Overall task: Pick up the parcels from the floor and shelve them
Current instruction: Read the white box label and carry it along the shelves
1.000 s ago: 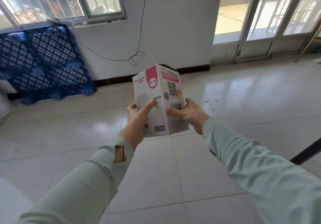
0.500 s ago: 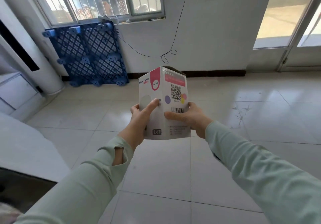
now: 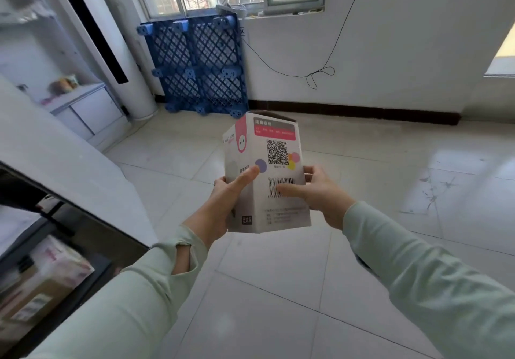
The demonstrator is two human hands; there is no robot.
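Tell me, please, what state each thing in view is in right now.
White box, held upright in the air, top looks open.
Left hand, gripping the box's left side, thumb on front.
Right hand, gripping the box's right side, thumb on front.
Blue pallet, standing on edge against the wall.
Cardboard parcels, lying on the shelf, blurred.

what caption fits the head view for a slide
Left hand and right hand hold a white box over the tiled floor.
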